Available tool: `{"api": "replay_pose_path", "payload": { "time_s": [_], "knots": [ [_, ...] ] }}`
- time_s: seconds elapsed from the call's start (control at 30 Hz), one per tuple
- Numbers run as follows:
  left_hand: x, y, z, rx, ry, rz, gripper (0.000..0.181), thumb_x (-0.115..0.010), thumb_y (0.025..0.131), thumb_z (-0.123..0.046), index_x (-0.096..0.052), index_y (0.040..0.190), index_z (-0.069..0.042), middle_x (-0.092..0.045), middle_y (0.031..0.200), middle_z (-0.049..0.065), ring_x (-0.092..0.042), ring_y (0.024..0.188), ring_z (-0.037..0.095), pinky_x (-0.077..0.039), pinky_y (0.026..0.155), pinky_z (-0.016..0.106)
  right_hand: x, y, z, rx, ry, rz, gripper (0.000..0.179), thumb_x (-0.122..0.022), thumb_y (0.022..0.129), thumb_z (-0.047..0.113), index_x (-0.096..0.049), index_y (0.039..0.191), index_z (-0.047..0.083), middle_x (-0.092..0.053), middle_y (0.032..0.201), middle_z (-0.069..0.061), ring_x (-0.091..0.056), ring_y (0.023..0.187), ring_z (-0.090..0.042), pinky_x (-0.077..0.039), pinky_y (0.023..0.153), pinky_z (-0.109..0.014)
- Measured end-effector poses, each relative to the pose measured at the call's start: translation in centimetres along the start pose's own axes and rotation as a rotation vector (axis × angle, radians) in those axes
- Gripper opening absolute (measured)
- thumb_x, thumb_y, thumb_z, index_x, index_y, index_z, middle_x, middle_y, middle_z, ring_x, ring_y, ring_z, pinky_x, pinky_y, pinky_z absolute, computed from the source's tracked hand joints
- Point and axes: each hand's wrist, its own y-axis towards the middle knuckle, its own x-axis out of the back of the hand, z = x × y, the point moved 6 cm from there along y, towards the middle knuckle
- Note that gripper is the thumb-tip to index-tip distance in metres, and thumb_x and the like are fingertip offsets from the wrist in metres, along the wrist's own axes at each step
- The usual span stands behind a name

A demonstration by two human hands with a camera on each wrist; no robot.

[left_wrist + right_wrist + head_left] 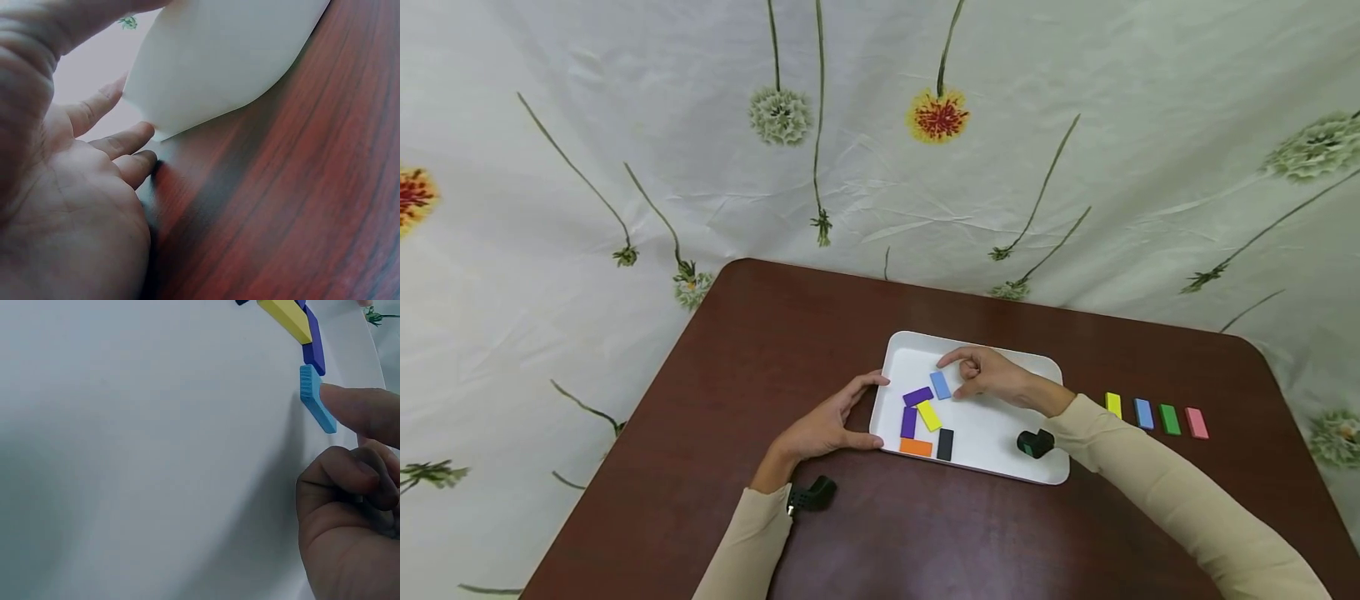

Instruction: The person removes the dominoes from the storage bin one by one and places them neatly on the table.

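A shallow white rectangular tray with rounded corners (992, 433) sits right of centre in the lower half of the head view; the left hand (826, 427) spreads thumb and fingers along its left end. Inside, a light-blue oblong block (941, 386) lies slanted towards the upper left, the thumb and straight index finger of the right hand (995, 375) spread about it. Just left and below lies a tilted purple oblong block (917, 397). In the right-wrist view the light-blue block appears upper right, its end finely ridged.
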Motion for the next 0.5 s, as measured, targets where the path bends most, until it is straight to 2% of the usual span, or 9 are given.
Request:
{"api": "replay_pose_path", "payload": {
  "time_s": [0.17, 0.5],
  "knots": [
    [0.05, -0.05, -0.20, -0.005, 0.004, -0.001, 0.084, -0.085, 0.080, -0.010, -0.037, 0.148, -0.021, -0.023, 0.164, 0.006, -0.017, 0.152, 0.023, -0.013, 0.122, 0.052, -0.44, 0.42, -0.23, -0.015, -0.010, 0.003, 0.053, -0.077, 0.077, -0.012, -0.060, 0.127, -0.003, -0.027, 0.069, 0.002, -0.029, 0.065, -0.013, -0.030, 0.060, -0.024],
    [0.13, -0.12, -0.01, 0.025, -0.003, 0.005, 0.084, -0.085, 0.081, -0.012, -0.036, 0.149, -0.021, -0.025, 0.162, 0.003, -0.019, 0.150, 0.021, -0.015, 0.121, 0.050, -0.99, 0.81, -0.62, -0.043, -0.034, -0.013, 0.054, -0.077, 0.077, -0.011, -0.060, 0.127, -0.003, -0.027, 0.067, 0.003, -0.030, 0.065, -0.013, -0.032, 0.061, -0.024]
  ]
}}
